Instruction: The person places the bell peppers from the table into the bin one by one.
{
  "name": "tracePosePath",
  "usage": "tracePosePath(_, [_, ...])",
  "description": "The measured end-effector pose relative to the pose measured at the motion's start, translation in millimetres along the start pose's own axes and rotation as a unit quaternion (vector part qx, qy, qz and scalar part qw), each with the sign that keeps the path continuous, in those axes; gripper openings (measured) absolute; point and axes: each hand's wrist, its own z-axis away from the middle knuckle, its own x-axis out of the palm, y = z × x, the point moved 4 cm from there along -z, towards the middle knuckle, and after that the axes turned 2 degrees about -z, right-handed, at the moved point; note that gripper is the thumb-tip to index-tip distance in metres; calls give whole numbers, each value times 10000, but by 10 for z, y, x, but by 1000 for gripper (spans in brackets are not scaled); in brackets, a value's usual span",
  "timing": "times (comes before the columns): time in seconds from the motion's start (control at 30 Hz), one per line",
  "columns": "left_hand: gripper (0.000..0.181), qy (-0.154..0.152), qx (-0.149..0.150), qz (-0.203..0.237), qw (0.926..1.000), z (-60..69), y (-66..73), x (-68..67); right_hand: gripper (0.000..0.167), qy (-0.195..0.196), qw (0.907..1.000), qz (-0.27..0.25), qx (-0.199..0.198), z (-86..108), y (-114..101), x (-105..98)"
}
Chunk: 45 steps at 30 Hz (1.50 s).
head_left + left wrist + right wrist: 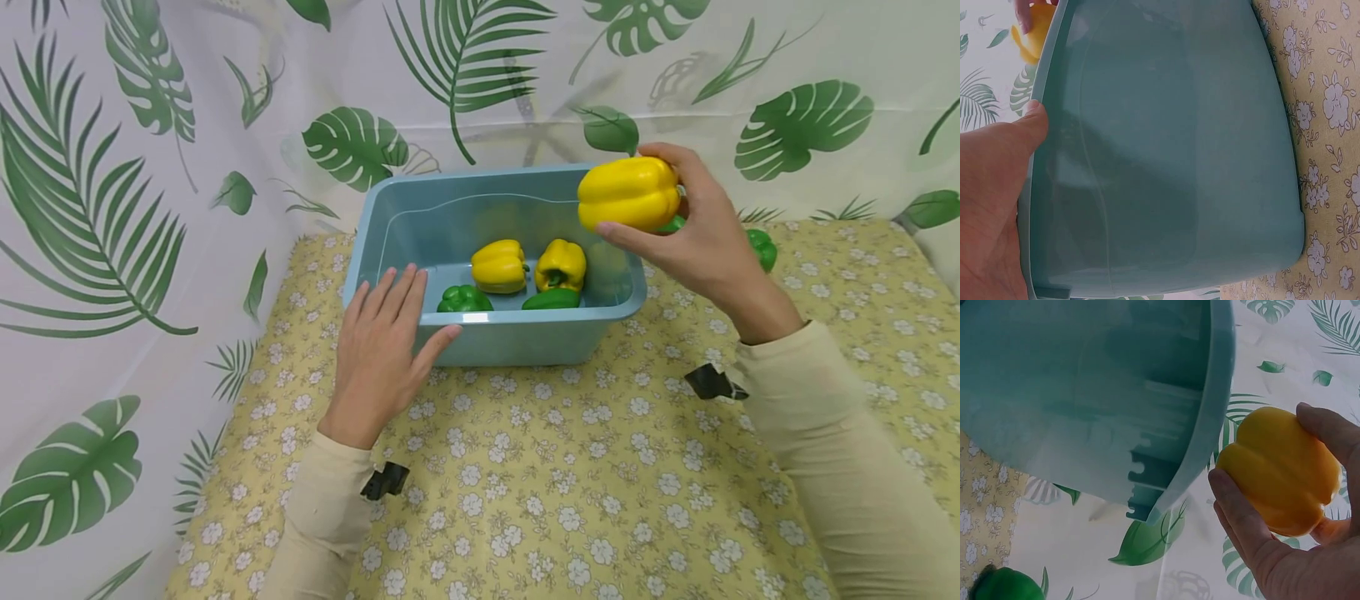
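Observation:
A yellow bell pepper (pixel 628 193) is pinched between the thumb and fingers of my right hand (pixel 708 242), above the right end of a blue-grey bin (pixel 517 340). In the right wrist view this yellow pepper (pixel 1279 469) is beside the bin's rim. My left hand (pixel 381 350) rests over the bin's near rim at the left, fingers extended inside and thumb along the rim. Inside the bin lie two yellow peppers (pixel 499 267) (pixel 561 265), a green pepper (pixel 464 298) and another green item (pixel 552 299), partly hidden by the near wall.
Behind my right hand, a green pepper (pixel 762 249) lies on the flowered tablecloth (pixel 525 467), right of the bin. Another bit of green shows just under the held pepper. A leaf-patterned curtain (pixel 270 100) hangs behind and to the left.

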Motion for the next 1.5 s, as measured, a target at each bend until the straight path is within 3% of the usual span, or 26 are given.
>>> tracePosePath(0.7, [77, -41, -25, -11, 10000, -7, 7, -6, 84, -500, 9987, 71, -97, -99, -153, 235])
tracePosePath(1.5, [83, 1, -12, -10, 10000, -2, 4, -7, 82, -817, 9960, 204, -285, -169, -280, 498])
